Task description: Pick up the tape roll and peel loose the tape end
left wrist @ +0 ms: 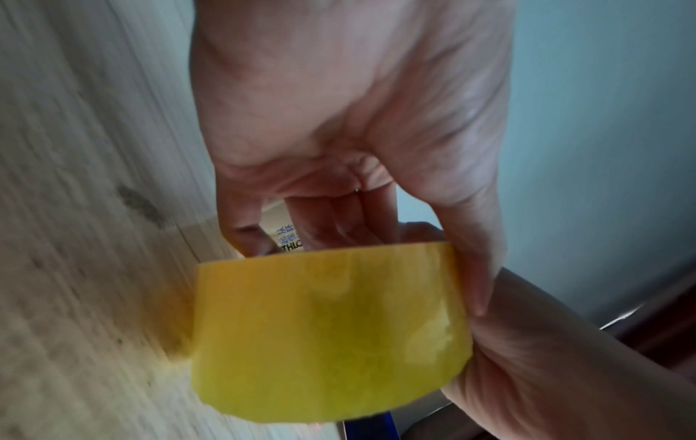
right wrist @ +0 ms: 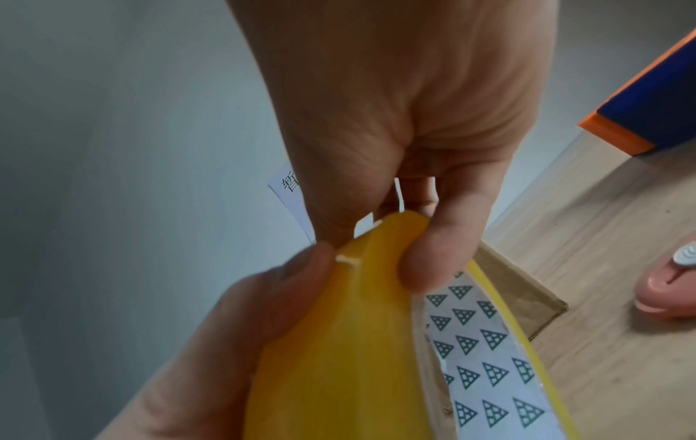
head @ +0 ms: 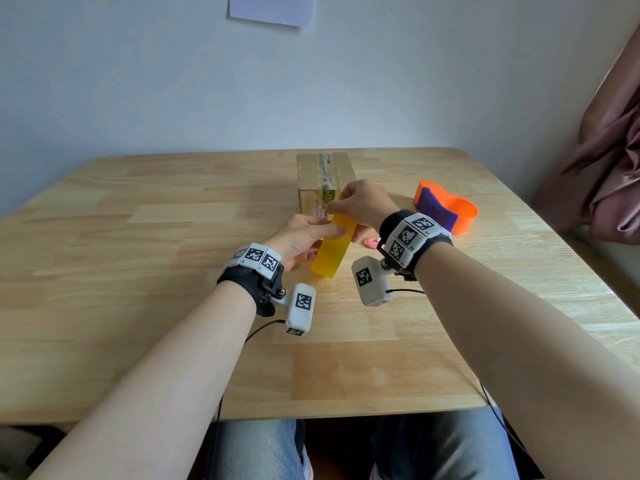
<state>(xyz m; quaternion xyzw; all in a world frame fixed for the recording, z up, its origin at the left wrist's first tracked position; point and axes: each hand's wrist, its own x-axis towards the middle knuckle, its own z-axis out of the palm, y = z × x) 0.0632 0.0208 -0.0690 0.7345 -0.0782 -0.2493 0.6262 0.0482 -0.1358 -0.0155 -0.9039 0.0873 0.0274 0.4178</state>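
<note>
Yellow tape roll [head: 333,249] is held on edge just above the desk [head: 138,271], near its middle. Left hand [head: 300,239] grip is curled round the roll; right hand [head: 363,202] grip is pinched on the roll's top rim. Cardboard box [head: 323,178] is set just behind, orange-purple dispenser [head: 446,211] to the right, pale wall [head: 173,81] behind. Bare wood is seen on the left and at the near edge.

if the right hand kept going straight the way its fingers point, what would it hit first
Most likely the cardboard box: the right hand, pinching the top of the yellow tape roll, points toward it. Depth is unclear; they may nearly touch.
</note>
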